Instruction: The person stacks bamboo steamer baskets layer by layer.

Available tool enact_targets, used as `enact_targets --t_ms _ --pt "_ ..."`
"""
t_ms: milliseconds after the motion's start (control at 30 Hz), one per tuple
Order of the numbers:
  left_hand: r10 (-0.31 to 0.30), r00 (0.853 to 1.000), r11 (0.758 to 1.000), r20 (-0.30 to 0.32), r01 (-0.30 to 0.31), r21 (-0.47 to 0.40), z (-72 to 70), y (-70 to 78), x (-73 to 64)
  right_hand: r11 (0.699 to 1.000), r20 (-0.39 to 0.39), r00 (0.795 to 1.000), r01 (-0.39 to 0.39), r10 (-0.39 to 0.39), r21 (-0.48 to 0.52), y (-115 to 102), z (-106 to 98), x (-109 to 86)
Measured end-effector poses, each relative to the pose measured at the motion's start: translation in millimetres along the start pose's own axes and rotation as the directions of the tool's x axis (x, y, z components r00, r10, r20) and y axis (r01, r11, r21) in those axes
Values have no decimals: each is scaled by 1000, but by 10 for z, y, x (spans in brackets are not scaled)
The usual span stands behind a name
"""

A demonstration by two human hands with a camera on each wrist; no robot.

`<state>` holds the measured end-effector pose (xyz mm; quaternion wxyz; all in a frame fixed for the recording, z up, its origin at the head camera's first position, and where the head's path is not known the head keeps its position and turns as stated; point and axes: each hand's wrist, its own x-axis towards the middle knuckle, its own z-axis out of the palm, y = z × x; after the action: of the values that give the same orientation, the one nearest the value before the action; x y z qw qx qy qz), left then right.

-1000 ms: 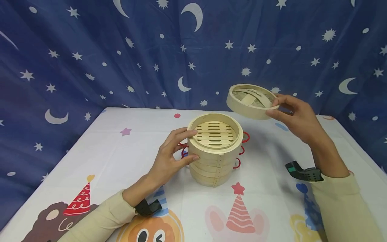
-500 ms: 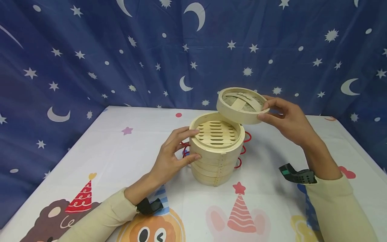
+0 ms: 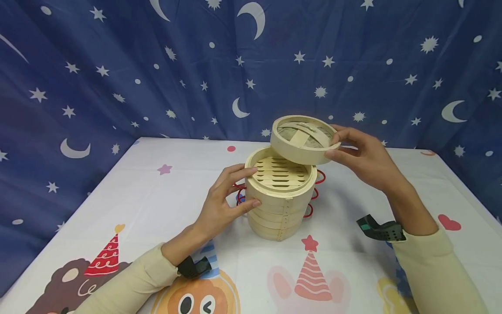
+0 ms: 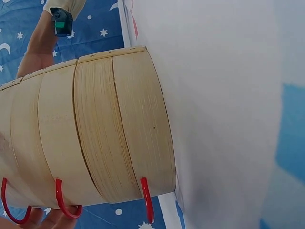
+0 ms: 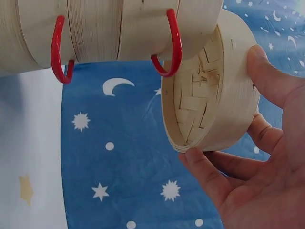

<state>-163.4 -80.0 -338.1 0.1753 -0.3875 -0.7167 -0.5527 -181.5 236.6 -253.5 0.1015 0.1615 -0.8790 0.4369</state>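
A stack of round bamboo steamer baskets [image 3: 274, 213] stands on the table, its slatted top tier uncovered at the front. Red loop handles [image 5: 176, 43] stick out from its sides. My left hand [image 3: 223, 196] grips the stack's upper left side, fingers over the rim and thumb on the front wall. In my right hand [image 3: 361, 157], the bamboo steamer lid [image 3: 302, 152] is pinched at its right edge between thumb and fingers. The lid tilts over the back right of the top tier; whether it touches the rim cannot be told. The right wrist view shows its woven underside [image 5: 195, 102].
A white cloth [image 3: 157, 209] with party-hat animal prints covers the table. Behind it hangs a dark blue curtain [image 3: 176, 65] with moons and stars. Each wrist wears a black device [image 3: 380, 229].
My right hand has brought the lid leftward and slightly down, from beside the stack to above its top tier. The left hand keeps its grip on the stack.
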Motion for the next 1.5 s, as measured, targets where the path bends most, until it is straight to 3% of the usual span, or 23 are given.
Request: enact_targets --t_ms 567,800,1100,1500 --pt "-23 1000 999 -12 23 23 3 20 -28 995 70 996 52 -58 85 -111 65 -63" --pt "-25 999 999 -23 25 29 4 22 -32 984 89 984 144 -154 104 -133 81 -56" --pt "-3 1000 1000 -24 3 -1 10 19 -13 975 102 975 187 -200 120 -154 102 -72" --pt "-54 998 999 -13 54 -4 3 37 -7 959 160 950 246 -268 144 -188 137 -90"
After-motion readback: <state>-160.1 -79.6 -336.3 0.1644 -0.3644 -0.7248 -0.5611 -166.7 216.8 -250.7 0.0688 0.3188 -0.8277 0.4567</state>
